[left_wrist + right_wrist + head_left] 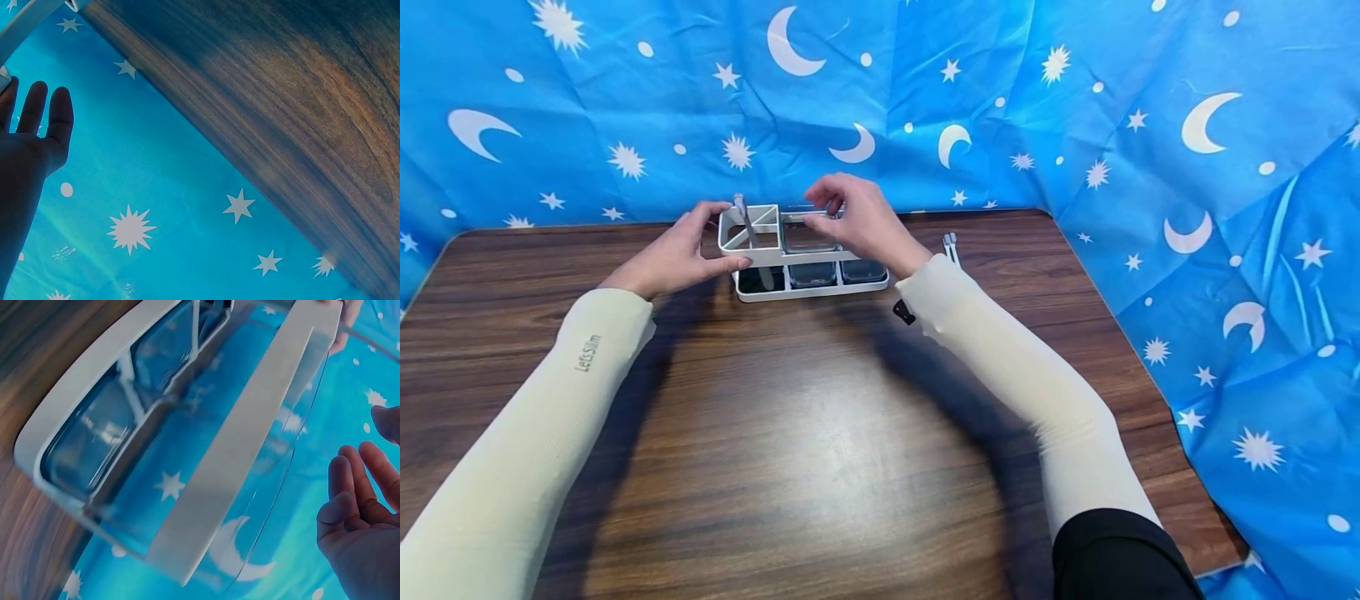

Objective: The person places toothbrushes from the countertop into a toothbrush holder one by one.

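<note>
A white two-tier toothbrush holder [815, 260] stands near the table's back edge. My left hand [673, 254] holds its left end, thumb at the front and fingers at the back; in the left wrist view some of those fingers [59, 122] stick out free. One toothbrush [748, 223] leans upright in the divided left section. A clear container [808, 229] sits in the upper frame beside it. Over this container is my right hand [867, 218], loosely bent and holding nothing. In the right wrist view its fingers [340, 478] stay apart from the frame and clear wall.
Two pale brush-like heads [951, 244] show behind my right forearm, their lower parts hidden. A small black piece [904, 312] lies beside the right sleeve. Blue star-and-moon cloth [910, 100] hangs close behind the wooden table [790, 433] and along its right side.
</note>
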### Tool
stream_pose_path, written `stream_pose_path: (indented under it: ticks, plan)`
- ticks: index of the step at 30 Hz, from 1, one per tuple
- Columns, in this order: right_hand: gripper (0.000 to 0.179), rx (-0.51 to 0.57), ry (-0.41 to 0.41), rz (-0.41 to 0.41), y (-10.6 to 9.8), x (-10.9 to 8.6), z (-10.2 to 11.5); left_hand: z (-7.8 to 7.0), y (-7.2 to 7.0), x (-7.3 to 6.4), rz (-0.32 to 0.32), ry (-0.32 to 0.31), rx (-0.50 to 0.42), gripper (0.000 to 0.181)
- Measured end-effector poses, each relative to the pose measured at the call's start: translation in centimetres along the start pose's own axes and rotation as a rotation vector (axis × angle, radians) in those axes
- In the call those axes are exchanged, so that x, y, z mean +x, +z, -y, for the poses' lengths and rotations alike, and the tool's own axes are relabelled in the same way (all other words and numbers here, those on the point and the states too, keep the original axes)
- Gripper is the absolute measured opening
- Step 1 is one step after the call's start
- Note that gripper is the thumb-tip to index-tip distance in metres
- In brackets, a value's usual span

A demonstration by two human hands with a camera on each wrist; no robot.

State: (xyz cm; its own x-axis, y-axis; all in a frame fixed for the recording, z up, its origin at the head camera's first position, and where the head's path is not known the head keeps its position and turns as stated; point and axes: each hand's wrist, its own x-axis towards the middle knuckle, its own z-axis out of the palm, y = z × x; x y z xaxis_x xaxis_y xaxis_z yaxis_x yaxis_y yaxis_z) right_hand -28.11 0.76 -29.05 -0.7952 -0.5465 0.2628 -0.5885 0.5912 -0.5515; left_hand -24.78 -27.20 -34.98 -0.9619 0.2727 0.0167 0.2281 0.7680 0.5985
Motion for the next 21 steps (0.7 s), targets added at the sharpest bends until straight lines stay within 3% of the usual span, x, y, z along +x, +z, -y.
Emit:
stream_pose_path:
  ticks: [21]
  plan:
    - [0.028, 0.025, 0.013, -0.035, -1.6, -1.3, -2.2, 0.1, 0.1, 0.0, -0.016, 0.029, 0.006, 0.093]
